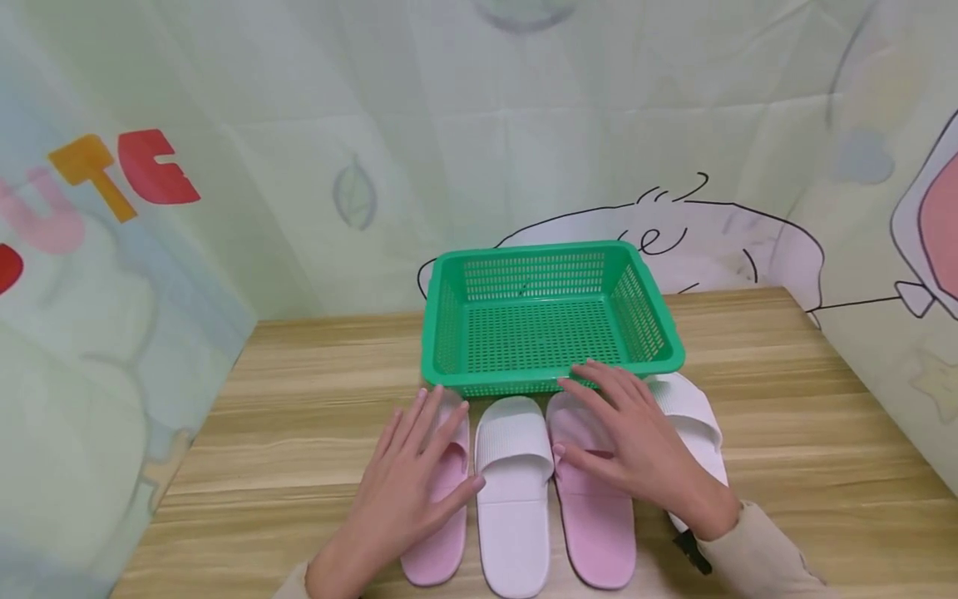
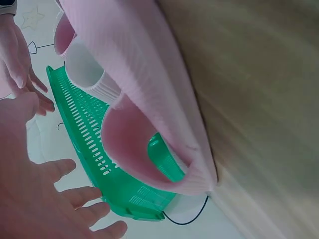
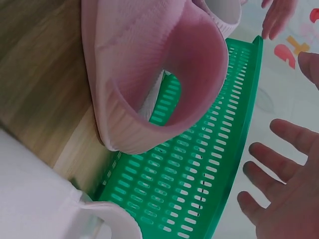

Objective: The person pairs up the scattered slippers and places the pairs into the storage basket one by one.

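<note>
Two pink and two white slippers lie in a row on the wooden table, toes toward a green plastic basket. My left hand hovers with spread, straight fingers over the leftmost pink slipper. Over the other pink slipper is my right hand, fingers extended and nothing in its grasp. Between the hands lies a white slipper; the second white slipper is partly hidden by my right hand and wrist. Both wrist views show the fingers apart from the slippers, near the basket.
The wooden table ends at a printed fabric backdrop behind the basket and along both sides. A small black object shows below my right wrist.
</note>
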A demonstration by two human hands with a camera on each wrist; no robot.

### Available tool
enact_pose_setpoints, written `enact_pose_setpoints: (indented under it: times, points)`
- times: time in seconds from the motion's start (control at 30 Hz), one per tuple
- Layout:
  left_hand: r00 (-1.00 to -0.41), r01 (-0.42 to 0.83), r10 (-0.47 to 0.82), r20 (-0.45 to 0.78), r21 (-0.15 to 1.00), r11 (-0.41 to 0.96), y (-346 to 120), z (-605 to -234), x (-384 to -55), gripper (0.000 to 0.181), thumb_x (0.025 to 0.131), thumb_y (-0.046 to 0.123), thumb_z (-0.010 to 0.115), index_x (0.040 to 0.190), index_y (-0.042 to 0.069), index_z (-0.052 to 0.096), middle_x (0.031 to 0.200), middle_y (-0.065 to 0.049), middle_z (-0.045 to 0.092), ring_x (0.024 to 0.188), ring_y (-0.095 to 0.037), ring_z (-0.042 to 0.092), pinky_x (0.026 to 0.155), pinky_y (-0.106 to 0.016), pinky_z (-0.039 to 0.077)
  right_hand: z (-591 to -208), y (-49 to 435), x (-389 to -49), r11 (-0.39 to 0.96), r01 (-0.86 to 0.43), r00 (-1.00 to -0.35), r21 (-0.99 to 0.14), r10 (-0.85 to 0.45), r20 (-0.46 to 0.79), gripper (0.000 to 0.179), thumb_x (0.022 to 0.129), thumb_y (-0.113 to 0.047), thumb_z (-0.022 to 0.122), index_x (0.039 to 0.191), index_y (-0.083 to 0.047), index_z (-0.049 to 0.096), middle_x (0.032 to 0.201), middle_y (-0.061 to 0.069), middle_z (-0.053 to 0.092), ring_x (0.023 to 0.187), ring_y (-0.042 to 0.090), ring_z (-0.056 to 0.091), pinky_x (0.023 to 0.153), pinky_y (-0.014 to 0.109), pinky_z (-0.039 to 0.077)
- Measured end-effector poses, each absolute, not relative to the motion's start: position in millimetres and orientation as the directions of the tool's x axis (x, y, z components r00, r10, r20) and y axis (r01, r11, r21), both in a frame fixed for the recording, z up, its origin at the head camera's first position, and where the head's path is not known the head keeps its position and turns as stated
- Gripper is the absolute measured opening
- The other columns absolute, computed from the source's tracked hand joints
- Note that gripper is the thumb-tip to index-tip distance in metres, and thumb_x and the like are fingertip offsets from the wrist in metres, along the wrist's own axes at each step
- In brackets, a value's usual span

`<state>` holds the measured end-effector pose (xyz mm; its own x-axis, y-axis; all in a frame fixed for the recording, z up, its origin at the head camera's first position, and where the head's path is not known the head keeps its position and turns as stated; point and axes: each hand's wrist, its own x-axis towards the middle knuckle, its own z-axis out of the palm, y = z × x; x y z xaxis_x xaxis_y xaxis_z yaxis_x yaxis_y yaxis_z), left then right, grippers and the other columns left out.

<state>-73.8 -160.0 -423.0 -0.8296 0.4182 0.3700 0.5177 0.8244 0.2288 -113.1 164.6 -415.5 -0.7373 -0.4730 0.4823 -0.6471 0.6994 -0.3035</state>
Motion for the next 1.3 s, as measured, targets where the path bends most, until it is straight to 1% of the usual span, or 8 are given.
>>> enact_pose_setpoints:
  times: [0.1, 0.23, 0.43, 0.63, 0.9, 1.03, 1.13, 1.3]
  points:
    - [-0.83, 0.517, 0.421, 0.366, 0.218, 0.828, -162.2, -426.2, -72.2, 0.083, 0.099, 0.067, 0.06, 0.165, 0.02, 0.041, 0.173, -0.015, 0.031, 0.16, -0.036, 0.028, 0.126, -0.06, 0.025, -415.9, 163.2, -112.7, 0.685, -0.663, -0.723, -0.301, -0.481, 0.495, 0.068, 0.097, -0.06, 0.069, 0.148, -0.016, 0.061, 0.154, 0.01, 0.055, 0.147, 0.038, 0.044, 0.119, 0.064, 0.032]
    - [-0.833, 0.511, 0.417, 0.363, 0.218, 0.832, -165.1, -430.3, -71.0, 0.08, 0.099, 0.065, 0.06, 0.162, 0.017, 0.046, 0.172, -0.015, 0.032, 0.159, -0.037, 0.03, 0.124, -0.062, 0.028, -414.9, 161.5, -110.8, 0.66, -0.684, -0.706, -0.31, -0.494, 0.507, 0.063, 0.097, -0.056, 0.072, 0.144, -0.016, 0.064, 0.151, 0.008, 0.056, 0.145, 0.033, 0.046, 0.12, 0.06, 0.033]
    - [-0.837, 0.505, 0.409, 0.363, 0.227, 0.833, -169.1, -433.9, -70.3, 0.079, 0.097, 0.063, 0.065, 0.16, 0.017, 0.048, 0.171, -0.016, 0.035, 0.158, -0.036, 0.032, 0.122, -0.063, 0.031, -414.9, 159.8, -107.5, 0.608, -0.723, -0.676, -0.328, -0.528, 0.513, 0.054, 0.097, -0.048, 0.075, 0.142, -0.018, 0.065, 0.149, 0.007, 0.058, 0.141, 0.028, 0.051, 0.115, 0.052, 0.041]
    - [-0.857, 0.485, 0.401, 0.325, 0.244, 0.84, -170.4, -435.2, -69.4, 0.081, 0.097, 0.061, 0.067, 0.162, 0.019, 0.046, 0.171, -0.016, 0.034, 0.159, -0.037, 0.03, 0.123, -0.064, 0.03, -418.5, 158.6, -107.1, 0.595, -0.741, -0.66, -0.311, -0.561, 0.5, 0.052, 0.095, -0.042, 0.078, 0.142, -0.022, 0.065, 0.149, 0.006, 0.059, 0.137, 0.026, 0.055, 0.108, 0.052, 0.049]
    - [-0.862, 0.477, 0.395, 0.318, 0.247, 0.843, -171.0, -438.3, -69.1, 0.082, 0.096, 0.059, 0.069, 0.162, 0.018, 0.046, 0.171, -0.017, 0.034, 0.158, -0.038, 0.032, 0.123, -0.063, 0.029, -423.7, 160.1, -107.8, 0.616, -0.732, -0.669, -0.291, -0.572, 0.474, 0.055, 0.09, -0.033, 0.084, 0.139, -0.019, 0.066, 0.144, 0.007, 0.062, 0.134, 0.026, 0.057, 0.107, 0.051, 0.049]
    - [-0.865, 0.473, 0.391, 0.314, 0.249, 0.845, -171.2, -438.7, -69.8, 0.081, 0.095, 0.058, 0.07, 0.162, 0.017, 0.046, 0.17, -0.016, 0.035, 0.158, -0.038, 0.033, 0.124, -0.063, 0.029, -423.8, 160.8, -109.1, 0.627, -0.725, -0.68, -0.286, -0.583, 0.445, 0.043, 0.091, -0.031, 0.083, 0.13, -0.016, 0.072, 0.138, 0.005, 0.065, 0.129, 0.023, 0.058, 0.105, 0.048, 0.05]
    - [-0.868, 0.47, 0.391, 0.305, 0.253, 0.846, -171.3, -438.4, -69.8, 0.081, 0.095, 0.057, 0.071, 0.162, 0.017, 0.047, 0.169, -0.016, 0.038, 0.158, -0.037, 0.033, 0.125, -0.062, 0.028, -425.1, 161.8, -109.7, 0.634, -0.725, -0.679, -0.269, -0.593, 0.434, 0.033, 0.091, -0.03, 0.082, 0.121, -0.016, 0.076, 0.131, 0.001, 0.068, 0.121, 0.02, 0.06, 0.098, 0.044, 0.052]
    - [-0.871, 0.467, 0.394, 0.292, 0.248, 0.849, -170.8, -438.5, -69.1, 0.079, 0.096, 0.056, 0.071, 0.16, 0.016, 0.049, 0.167, -0.013, 0.043, 0.157, -0.036, 0.036, 0.125, -0.061, 0.028, -428.8, 163.0, -109.5, 0.646, -0.723, -0.68, -0.246, -0.599, 0.424, 0.026, 0.09, -0.03, 0.083, 0.112, -0.017, 0.078, 0.118, -0.005, 0.07, 0.107, 0.016, 0.062, 0.089, 0.039, 0.054]
